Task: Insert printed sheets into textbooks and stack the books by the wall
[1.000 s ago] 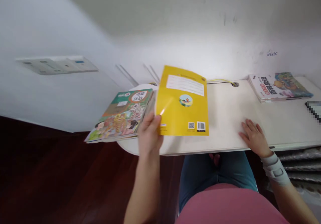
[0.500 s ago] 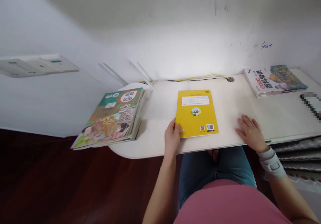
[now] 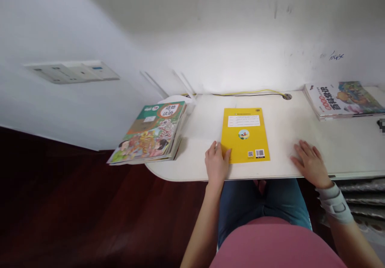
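A yellow book [image 3: 245,148] lies flat on the white desk [image 3: 192,164], its barcode side facing up. My left hand [image 3: 217,164] rests at its lower left corner. The thumb reaches over the book's edge while the other fingers lie on the desk beside it, apart from the thumb. To the right of the book, my right hand [image 3: 311,164] lies palm down on the desk with its fingers spread and nothing in it. A grey wrist brace [image 3: 335,204] wraps the right wrist.
A stack of textbooks [image 3: 150,131] sits at the desk's left end, overhanging the rounded edge. More books [image 3: 343,101] lie at the back right, near a partly visible dark object [image 3: 381,124]. Thin cables [image 3: 255,93] run along the wall to a desk hole [image 3: 287,96].
My left hand has loosened from the yellow book's edge, its fingers now on the desk. My right hand still lies flat. The whole view has shifted, so things appear further right.
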Demonstrator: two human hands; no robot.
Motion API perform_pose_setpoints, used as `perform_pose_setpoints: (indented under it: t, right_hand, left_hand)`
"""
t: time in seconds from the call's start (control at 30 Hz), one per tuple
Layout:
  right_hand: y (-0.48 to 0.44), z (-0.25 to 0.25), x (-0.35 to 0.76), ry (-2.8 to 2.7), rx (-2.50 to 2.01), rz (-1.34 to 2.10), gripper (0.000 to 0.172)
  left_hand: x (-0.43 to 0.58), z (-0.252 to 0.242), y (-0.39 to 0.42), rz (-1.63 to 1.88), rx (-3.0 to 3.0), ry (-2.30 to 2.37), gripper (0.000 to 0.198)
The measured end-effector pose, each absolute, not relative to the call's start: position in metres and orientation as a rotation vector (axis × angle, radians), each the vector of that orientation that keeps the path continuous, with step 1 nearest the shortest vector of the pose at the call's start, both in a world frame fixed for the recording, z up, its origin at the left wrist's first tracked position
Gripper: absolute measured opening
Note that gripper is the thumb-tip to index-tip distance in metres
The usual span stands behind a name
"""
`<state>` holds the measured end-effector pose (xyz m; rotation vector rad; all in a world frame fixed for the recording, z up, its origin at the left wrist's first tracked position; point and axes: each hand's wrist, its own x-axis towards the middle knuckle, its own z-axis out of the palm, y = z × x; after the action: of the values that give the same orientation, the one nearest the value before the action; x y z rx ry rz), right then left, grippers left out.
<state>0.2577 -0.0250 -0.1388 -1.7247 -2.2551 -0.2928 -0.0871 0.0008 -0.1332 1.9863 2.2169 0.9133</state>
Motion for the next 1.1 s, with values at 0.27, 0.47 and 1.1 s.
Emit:
perform_pose_setpoints:
  t: [0.27,0.47,1.1]
  right_hand:
    - [-0.024,-0.142,0.260,-2.254,-1.705,-0.306,0.046]
    - [-0.024,-0.143,0.260,-2.252,-1.708,-0.298,0.047]
    - [-0.011,-0.069,0.239,-1.369,-1.289,1.160,0.034]
  left_hand:
    - [-0.083,-0.132,-0.001,0.972,2.013,2.214,0.043]
    - [-0.074,-0.109,-0.004,1.241,1.903,1.940,0.044]
    - [0.049,-0.082,-0.008,0.635,2.699,1.386,0.060]
